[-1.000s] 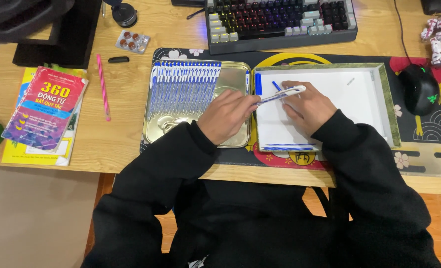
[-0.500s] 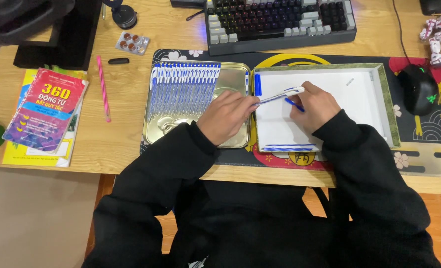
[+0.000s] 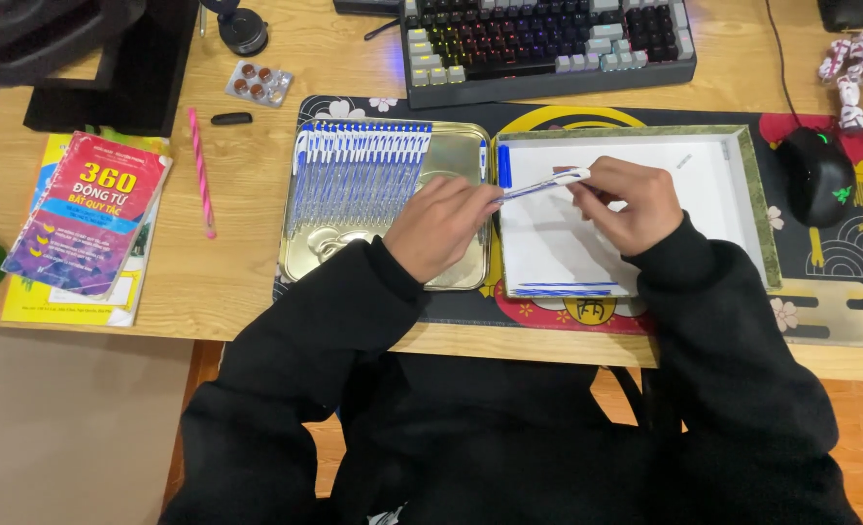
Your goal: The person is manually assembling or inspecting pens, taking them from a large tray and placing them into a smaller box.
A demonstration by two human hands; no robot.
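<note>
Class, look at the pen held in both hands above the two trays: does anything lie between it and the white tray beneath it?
Nothing visible does. The pen is held by the left hand and right hand over the white tray, whose floor below looks bare; a blue pen lies at its left wall.

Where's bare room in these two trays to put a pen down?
White tray: bare floor right of the right hand, up to its green rim; two pens line the near edge. Gold tray: a strip between the pen row and its right wall; the left hand crowds the near part.
</note>
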